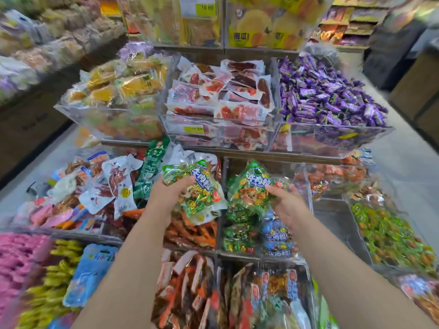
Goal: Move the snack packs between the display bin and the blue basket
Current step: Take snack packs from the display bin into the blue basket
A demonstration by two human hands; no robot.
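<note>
My left hand (166, 195) grips a green snack pack (197, 186) full of small wrapped candies, held above the orange packs of a clear bin. My right hand (285, 203) grips a second green snack pack (251, 186) of the same kind over the clear display bin (223, 210), which holds more green and blue packs (256, 233). Both packs are lifted clear of the piles. No blue basket is in view.
Tiered clear bins surround my hands: red-and-white packs (218, 100) and purple candies (330, 93) on the upper tier, yellow packs (118, 84) upper left, mixed packs (95, 186) at the left, green-orange candies (392, 236) at the right. Aisle floor (408, 162) runs along the right.
</note>
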